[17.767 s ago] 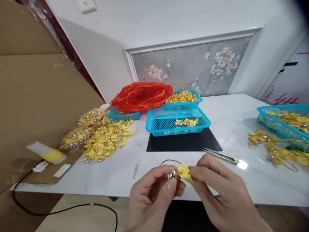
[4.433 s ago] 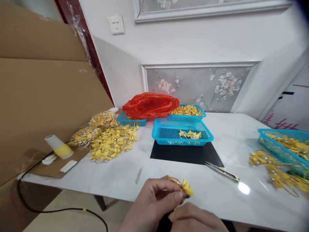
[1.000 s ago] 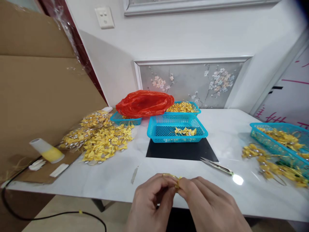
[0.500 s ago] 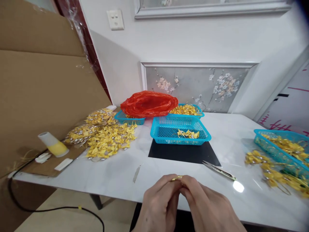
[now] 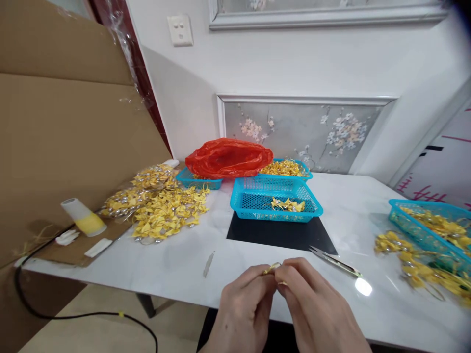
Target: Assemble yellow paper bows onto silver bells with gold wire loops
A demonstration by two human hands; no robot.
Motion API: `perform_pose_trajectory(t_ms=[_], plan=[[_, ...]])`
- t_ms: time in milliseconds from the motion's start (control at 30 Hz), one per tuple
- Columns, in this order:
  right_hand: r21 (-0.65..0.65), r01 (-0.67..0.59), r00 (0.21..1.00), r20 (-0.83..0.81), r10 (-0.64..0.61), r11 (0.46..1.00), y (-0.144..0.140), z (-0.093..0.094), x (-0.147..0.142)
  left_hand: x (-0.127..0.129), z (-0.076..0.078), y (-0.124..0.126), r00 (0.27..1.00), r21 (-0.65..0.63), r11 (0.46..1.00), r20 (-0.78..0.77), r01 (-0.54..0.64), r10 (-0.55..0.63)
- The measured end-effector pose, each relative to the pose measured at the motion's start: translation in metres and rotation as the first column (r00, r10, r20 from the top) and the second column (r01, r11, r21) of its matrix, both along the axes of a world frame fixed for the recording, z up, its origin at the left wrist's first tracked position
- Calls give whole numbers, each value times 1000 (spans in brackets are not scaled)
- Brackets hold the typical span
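Both hands meet at the near edge of the desk (image 5: 176, 264), just in front of the black mat (image 5: 281, 234). Our left hand (image 5: 245, 309) and right hand (image 5: 316, 314) each have fingertips pinched together on the same small yellow ornament (image 5: 273, 268); only its gold loop and a bit of yellow show between the fingers, the rest is hidden. We judge the step is fine finger work on that piece: keep both grips tight and close, work over the desk so nothing drops off the edge, keep the loop clear of the fingers.

Around the mat: thread snips (image 5: 334, 261) lie just right of it, near our right hand, points toward us, so watch the wrist there. A blue basket (image 5: 275, 198) with a few yellow pieces sits on the mat's far edge. Behind it a red bag (image 5: 228, 158). Left of the mat a heap of yellow pieces (image 5: 162, 211), further left a thread cone (image 5: 83, 217). Well right of the mat another basket (image 5: 429, 220) with loose pieces beside it. Nothing blocks the hands.
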State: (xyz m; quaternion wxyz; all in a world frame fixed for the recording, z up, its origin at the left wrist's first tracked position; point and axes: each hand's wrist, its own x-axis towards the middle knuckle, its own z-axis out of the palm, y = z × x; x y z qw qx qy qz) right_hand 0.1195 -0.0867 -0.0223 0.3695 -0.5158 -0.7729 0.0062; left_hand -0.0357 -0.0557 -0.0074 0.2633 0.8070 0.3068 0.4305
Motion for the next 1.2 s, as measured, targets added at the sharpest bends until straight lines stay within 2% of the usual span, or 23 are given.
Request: perform_pose_trajectory(t_ms=[167, 300, 367, 467, 600, 667, 800, 900, 967, 1200], plan=[[20, -5, 942, -335, 11, 1000, 0, 3, -10, 1, 0, -1, 1000, -95, 995, -21, -20, 18], [-34, -78, 858, -512, 49, 996, 0, 7, -6, 2, 4, -2, 998, -329, 944, 66, 0, 23], [-63, -109, 789, -613, 48, 992, -1, 9, -2, 3, 8, -3, 984, -439, 898, 174, 40, 41], [-41, -142, 654, -754, 62, 989, -3, 13, 0, 4, 14, -3, 954, -518, 850, 291, 97, 68], [-74, -162, 523, -852, 22, 984, -5, 14, -5, 4, 17, -3, 940, -566, 814, 332, 129, 82], [-95, -182, 488, -873, 6, 979, -5, 13, -6, 3, 17, -3, 930, -598, 786, 358, 157, 87], [-53, -226, 535, -841, 79, 973, -1, 10, -4, 1, 17, -5, 902, -661, 713, 421, 234, 94], [-8, -187, 562, -821, 100, 982, 4, 10, 1, -1, 18, -6, 884, -722, 641, 447, 262, 141], [18, -151, 567, -818, 101, 988, 5, 10, 4, -1, 18, -6, 874, -744, 611, 456, 271, 168], [34, -96, 611, -787, 86, 995, 8, 8, 11, 1, 18, -3, 881, -750, 617, 435, 240, 186]])
